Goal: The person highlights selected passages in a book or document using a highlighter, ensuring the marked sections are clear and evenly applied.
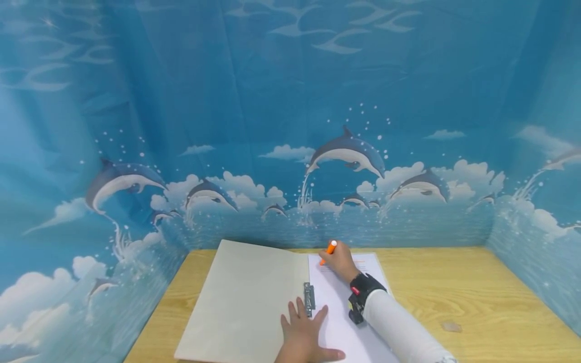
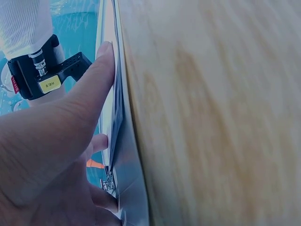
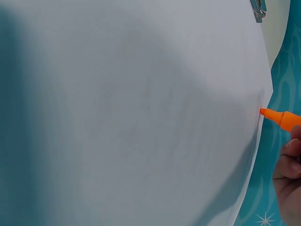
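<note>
**Marking the sheet near its top edge**

The table (image 1: 476, 302) carries an open folder (image 1: 245, 297), and the folder carries a white sheet (image 1: 336, 297) on its right half. A metal clip (image 1: 309, 297) sits at the fold, between the bare cover and the sheet.

The left hand (image 1: 305, 335) lies flat with straight, spread fingers. It presses on the fold just below the clip, with the thumb on the sheet. It grips nothing; it only keeps the folder and sheet from sliding. In the left wrist view the fingers (image 2: 94, 89) lie along the sheet's edge.

The right hand (image 1: 340, 262) is curled around an orange marker (image 1: 329, 252) and holds it as for writing, far from the left hand, at the top of the sheet. In the right wrist view the marker's tip (image 3: 264, 112) meets the sheet at its edge, where faint printed lines show.

I judge that the step in hand is drawing or highlighting a line at the top of the sheet. The next move calls for a steady stroke along the line, while the left hand holds firm so the sheet does not shift.
</note>
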### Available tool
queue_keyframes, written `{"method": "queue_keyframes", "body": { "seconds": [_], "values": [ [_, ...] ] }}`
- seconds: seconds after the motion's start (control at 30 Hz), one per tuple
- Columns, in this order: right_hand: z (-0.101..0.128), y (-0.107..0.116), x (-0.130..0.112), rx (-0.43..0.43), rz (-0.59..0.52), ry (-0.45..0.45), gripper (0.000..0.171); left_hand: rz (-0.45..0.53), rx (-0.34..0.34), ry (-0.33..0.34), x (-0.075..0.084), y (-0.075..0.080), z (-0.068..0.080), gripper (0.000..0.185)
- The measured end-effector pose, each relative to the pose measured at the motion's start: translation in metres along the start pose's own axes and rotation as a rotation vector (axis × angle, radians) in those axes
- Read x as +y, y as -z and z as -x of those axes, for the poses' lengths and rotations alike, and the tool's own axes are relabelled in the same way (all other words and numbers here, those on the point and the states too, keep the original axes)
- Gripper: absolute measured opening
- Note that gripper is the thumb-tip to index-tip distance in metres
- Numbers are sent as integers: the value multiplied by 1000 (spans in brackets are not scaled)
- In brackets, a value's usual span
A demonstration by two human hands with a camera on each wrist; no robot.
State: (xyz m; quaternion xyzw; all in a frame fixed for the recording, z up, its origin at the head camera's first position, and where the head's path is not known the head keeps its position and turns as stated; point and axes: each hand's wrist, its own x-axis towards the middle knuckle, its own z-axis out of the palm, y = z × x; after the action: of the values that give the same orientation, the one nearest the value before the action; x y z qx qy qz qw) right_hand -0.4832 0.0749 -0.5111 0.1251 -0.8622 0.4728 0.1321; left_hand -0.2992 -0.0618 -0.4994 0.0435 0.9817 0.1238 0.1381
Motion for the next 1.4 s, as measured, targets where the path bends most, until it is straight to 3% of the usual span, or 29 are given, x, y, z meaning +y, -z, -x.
{"method": "queue_keyframes", "body": {
  "seconds": [0.57,1.03,1.4],
  "values": [
    [0,8,10,-13,-11,-25,39,32,-25,10,3,4,1,100],
    [2,19,11,19,22,-15,41,1,5,-1,-2,-7,-7,105],
    [3,27,16,14,34,-96,39,5,4,-4,0,-2,-1,102]
  ]
}}
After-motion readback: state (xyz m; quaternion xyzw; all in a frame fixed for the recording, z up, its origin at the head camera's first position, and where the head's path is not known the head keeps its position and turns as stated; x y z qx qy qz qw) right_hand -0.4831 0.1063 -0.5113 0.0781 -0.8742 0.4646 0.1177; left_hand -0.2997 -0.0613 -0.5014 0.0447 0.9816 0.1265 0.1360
